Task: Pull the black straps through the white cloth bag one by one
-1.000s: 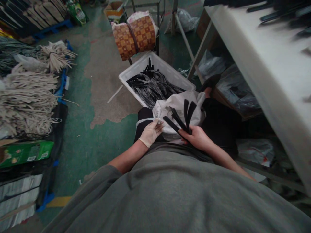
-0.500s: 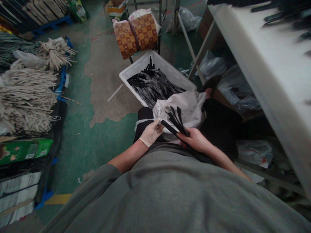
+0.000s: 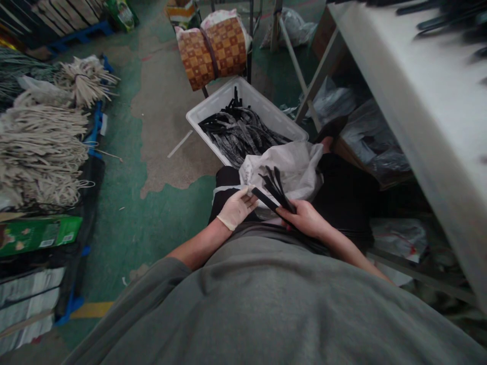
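My left hand (image 3: 236,208), in a thin pale glove, has its thumb and fingers closed at the far end of one black strip (image 3: 265,199). The other end of that flat strip runs into my right hand (image 3: 306,217), which is bare. Clasped there as well is a small bunch of black strips (image 3: 274,183), their loose ends fanned out and pointing away from me. Both hands are above my lap, where a crumpled white plastic sheet (image 3: 300,162) lies under the strips.
Beyond my knees stands a white plastic bin (image 3: 266,104) heaped with black strips (image 3: 243,126). A checkered roll (image 3: 215,50) sits behind it. A pale table (image 3: 403,86) rises at right; bundled beige cords (image 3: 41,147) lie at left.
The hands and strips keep nearly the same pose. The view has shifted very slightly.
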A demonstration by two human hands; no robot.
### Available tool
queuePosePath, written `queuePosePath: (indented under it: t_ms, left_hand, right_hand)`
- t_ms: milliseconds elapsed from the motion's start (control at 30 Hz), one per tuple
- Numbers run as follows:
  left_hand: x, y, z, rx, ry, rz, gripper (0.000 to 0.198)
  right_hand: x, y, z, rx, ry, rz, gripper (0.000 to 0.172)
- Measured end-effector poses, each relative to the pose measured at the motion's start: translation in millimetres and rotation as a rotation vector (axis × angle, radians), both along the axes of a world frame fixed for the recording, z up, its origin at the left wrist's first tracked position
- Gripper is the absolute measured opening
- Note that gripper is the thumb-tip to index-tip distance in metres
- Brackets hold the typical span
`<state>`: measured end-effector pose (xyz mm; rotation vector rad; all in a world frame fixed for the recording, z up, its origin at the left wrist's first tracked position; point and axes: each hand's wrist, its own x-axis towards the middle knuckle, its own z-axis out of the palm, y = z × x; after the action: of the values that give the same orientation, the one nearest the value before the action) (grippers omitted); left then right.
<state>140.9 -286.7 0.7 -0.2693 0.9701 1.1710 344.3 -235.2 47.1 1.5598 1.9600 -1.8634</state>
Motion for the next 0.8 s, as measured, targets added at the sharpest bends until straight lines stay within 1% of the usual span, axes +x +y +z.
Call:
queuePosePath:
  t_ms: [100, 233, 467, 533, 600, 700, 800]
  left_hand:
    - [-2.0, -0.4, -1.6, -0.003, -0.027, 0.004, 0.017]
    - [-1.8, -0.5, -4.2, 0.001, -0.027, 0.005, 0.020]
    - [2.8, -3.2, -1.0, -0.008, -0.019, -0.041, 0.018]
    - [2.1, -4.0, -0.1, -0.018, -0.039, -0.035, 0.018]
    - [0.0, -4.2, 0.5, -0.027, -0.054, -0.014, 0.024]
    - [-3.8, -3.7, 1.9, -0.031, -0.025, 0.008, 0.030]
    - [-5.5, -4.5, 4.9, -0.030, 0.014, 0.007, 0.027]
  right_hand:
    - [1.0, 0.3, -3.3, 0.025, -0.012, -0.006, 0.021]
    - [-0.8, -0.5, -7.1, 0.031, -0.029, 0.059, 0.018]
    - [-3.4, 1.1, -5.8, 0.019, -0.050, 0.090, 0.016]
    - [-3.4, 2.0, -5.0, 0.021, -0.052, 0.080, 0.016]
    - [-3.6, 1.7, -5.1, 0.018, -0.056, 0.063, 0.017]
    - [-2.2, -0.2, -7.5, 0.002, -0.041, 0.047, 0.017]
    - [4.0, 1.0, -11.7, -0.067, 0.044, -0.041, 0.023]
